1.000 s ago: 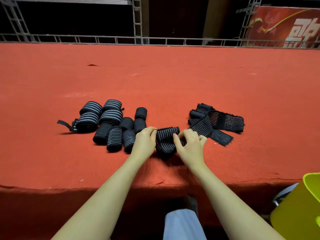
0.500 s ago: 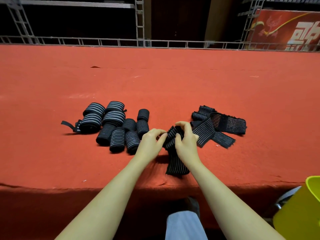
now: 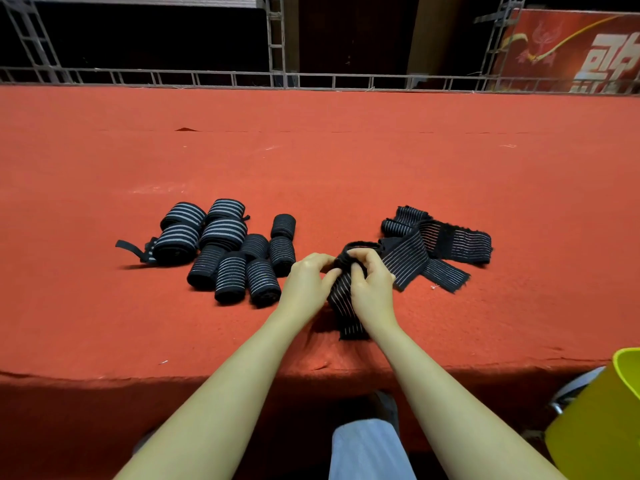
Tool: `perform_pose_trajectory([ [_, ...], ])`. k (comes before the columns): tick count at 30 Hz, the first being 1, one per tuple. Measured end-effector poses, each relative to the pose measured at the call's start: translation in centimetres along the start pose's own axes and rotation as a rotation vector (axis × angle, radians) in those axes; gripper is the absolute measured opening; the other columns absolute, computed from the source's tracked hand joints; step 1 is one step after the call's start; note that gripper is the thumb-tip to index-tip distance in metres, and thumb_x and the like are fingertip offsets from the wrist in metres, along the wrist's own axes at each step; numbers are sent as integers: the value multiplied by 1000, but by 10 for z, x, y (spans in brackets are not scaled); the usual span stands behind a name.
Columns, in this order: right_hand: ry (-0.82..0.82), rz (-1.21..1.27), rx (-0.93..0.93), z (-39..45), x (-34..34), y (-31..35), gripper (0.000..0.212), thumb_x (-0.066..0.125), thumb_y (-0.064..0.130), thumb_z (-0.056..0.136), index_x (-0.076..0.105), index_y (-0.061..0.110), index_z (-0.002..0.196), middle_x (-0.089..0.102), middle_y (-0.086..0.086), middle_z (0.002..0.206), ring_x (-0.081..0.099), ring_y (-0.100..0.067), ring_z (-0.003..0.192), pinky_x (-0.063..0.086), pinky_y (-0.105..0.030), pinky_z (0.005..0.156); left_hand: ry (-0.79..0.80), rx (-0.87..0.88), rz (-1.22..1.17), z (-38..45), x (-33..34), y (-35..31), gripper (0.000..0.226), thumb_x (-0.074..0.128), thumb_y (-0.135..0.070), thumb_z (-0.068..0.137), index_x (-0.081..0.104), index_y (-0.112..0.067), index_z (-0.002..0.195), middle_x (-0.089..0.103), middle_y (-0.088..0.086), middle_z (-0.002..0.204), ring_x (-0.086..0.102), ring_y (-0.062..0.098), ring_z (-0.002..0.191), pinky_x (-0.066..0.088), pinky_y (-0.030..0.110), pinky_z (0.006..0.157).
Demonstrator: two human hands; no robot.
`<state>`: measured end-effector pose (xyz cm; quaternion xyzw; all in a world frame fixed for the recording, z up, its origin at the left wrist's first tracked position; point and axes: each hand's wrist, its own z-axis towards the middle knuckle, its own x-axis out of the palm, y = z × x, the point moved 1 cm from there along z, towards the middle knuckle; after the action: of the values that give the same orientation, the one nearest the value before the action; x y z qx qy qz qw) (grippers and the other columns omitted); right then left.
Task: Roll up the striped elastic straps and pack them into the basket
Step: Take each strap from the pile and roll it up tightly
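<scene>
A black strap with thin white stripes (image 3: 343, 306) lies between my hands on the red table, its loose end trailing toward me. My left hand (image 3: 306, 285) and my right hand (image 3: 370, 289) both pinch its far end, where a small roll has formed. Left of my hands sit several rolled striped straps (image 3: 225, 251) in a cluster. To the right lies a heap of unrolled straps (image 3: 436, 244). The yellow-green basket (image 3: 595, 420) stands off the table at the lower right, partly cut off by the frame.
The red felt table (image 3: 311, 168) stretches far back to a metal truss railing (image 3: 311, 79). Its front edge runs just below my forearms. My knee in light trousers (image 3: 367, 448) shows under the table edge. A red banner (image 3: 571, 53) hangs at the back right.
The strap was held flat sideways between my hands a second ago. It now lies lengthwise toward me, and both hands have closed on its far end, rolling it.
</scene>
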<state>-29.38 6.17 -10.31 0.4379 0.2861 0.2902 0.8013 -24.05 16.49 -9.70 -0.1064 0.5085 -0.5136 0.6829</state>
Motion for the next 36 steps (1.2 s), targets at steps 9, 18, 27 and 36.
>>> perform_pose_trajectory([
  [9,-21,-69,29,-1,-1,-1,13,46,13,98,53,23,99,61,9,95,54,-21,101,14,0,85,34,132,-136,-4,1,-11,19,56,-4,92,71,-2,103,60,1,81,53,11,73,39,12,70],
  [18,-70,-94,14,-1,-4,-11,15,59,22,92,68,18,103,69,7,93,58,-31,96,40,-23,92,-44,-17,-97,-1,1,-14,21,45,-9,98,64,1,97,65,15,85,58,26,77,40,30,70],
  [27,-87,-468,43,-7,-22,-7,11,60,23,84,62,13,86,65,-1,80,60,-28,83,35,-36,85,-8,5,198,25,-22,-10,25,34,-16,102,53,-4,113,57,15,99,53,35,94,43,43,78],
  [36,261,-352,7,7,-13,3,26,66,28,86,63,26,112,53,9,125,38,-12,122,16,-31,100,298,87,221,17,-26,-17,32,36,-18,95,46,-16,126,53,4,124,50,25,114,40,41,96],
])
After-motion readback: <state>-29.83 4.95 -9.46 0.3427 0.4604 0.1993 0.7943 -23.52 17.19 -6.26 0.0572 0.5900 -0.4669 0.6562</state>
